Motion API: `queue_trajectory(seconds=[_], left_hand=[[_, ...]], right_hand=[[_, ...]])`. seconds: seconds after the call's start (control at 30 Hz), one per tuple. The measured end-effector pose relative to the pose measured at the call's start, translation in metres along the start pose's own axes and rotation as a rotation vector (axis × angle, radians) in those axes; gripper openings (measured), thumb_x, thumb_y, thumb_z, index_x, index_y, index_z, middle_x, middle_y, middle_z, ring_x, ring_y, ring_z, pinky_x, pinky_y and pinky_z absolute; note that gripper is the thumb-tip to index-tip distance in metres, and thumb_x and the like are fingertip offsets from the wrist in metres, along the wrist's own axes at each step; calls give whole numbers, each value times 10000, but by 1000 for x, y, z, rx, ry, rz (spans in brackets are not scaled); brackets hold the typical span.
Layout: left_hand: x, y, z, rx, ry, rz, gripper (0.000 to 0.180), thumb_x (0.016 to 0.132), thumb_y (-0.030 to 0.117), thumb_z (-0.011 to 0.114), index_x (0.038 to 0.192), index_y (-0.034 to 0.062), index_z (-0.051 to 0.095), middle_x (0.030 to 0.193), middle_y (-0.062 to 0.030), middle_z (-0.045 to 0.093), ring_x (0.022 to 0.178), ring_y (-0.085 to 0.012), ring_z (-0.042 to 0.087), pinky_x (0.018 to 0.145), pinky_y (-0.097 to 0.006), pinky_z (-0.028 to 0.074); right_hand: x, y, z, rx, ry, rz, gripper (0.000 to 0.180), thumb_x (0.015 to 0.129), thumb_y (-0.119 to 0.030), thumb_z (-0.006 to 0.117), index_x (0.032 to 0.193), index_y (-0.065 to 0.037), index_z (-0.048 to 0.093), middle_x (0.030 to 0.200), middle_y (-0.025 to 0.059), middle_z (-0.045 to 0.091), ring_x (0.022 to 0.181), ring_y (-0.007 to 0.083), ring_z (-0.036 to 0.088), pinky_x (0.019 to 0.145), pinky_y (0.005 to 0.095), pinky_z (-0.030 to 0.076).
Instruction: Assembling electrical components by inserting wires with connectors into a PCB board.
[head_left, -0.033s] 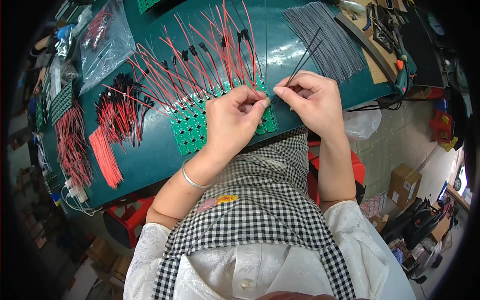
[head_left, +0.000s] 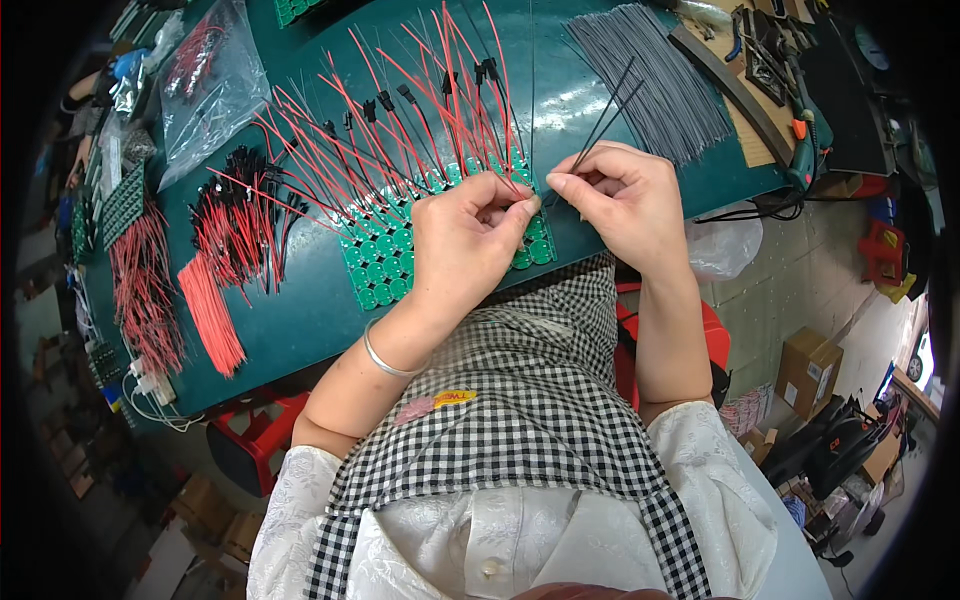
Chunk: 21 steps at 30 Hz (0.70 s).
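Observation:
A panel of small round green circuit boards (head_left: 385, 265) lies along the near table edge, with red and black wires (head_left: 440, 130) rising from it. Some of these wires end in black connectors. My left hand (head_left: 470, 235) is closed in a pinch over the panel's right part, and a red wire (head_left: 515, 187) meets its fingertips. Close beside it, my right hand (head_left: 630, 205) pinches a few thin black wires (head_left: 605, 115) that stick up past the fingers. The fingertips of both hands nearly meet, with a small gap between them.
Behind my right hand lies a wide bundle of dark grey wires (head_left: 650, 80). Bundles of red wires (head_left: 212, 315) and black connector leads (head_left: 245, 210) are at the left, near a clear plastic bag (head_left: 215, 90). Hand tools (head_left: 765, 60) and a green-handled tool (head_left: 803, 150) are at the right.
The upper tips of the black wires in my right hand have shifted slightly left. Both hands stay in place.

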<state>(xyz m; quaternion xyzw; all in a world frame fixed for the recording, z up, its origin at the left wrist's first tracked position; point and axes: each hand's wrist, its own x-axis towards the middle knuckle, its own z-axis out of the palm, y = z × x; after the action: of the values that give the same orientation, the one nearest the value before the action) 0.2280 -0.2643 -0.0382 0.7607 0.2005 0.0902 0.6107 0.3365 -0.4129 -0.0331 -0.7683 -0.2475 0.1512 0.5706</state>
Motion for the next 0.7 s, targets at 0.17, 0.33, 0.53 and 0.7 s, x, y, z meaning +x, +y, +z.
queue_trajectory(seconds=[0.17,0.33,0.53,0.7], left_hand=[[0,-2,1,44,-2,19,76,901,52,747,923,-17,725,713,-23,698,581,-46,621,512,-204,495],[0,-3,1,33,-6,15,74,900,50,748,925,-16,726,717,-24,701,582,-46,621,512,-204,493],[1,-7,2,71,-14,41,80,898,51,750,930,-18,725,723,-31,708,582,-47,622,511,-208,494],[2,-5,2,111,-13,60,80,896,49,748,927,-22,726,722,-36,710,579,-48,622,509,-215,496]], right_hand=[[0,-3,-1,-17,-7,-5,113,811,-55,773,834,45,728,793,73,732,623,81,630,571,235,500],[0,2,2,-9,-10,-24,117,812,-55,775,828,48,723,794,78,732,620,86,628,576,244,507],[-1,0,2,-29,-59,-3,141,816,-57,771,904,44,727,774,67,711,632,89,624,596,250,514],[1,-3,3,-25,-111,66,324,833,-47,750,1149,11,706,738,36,656,636,83,588,614,246,501]])
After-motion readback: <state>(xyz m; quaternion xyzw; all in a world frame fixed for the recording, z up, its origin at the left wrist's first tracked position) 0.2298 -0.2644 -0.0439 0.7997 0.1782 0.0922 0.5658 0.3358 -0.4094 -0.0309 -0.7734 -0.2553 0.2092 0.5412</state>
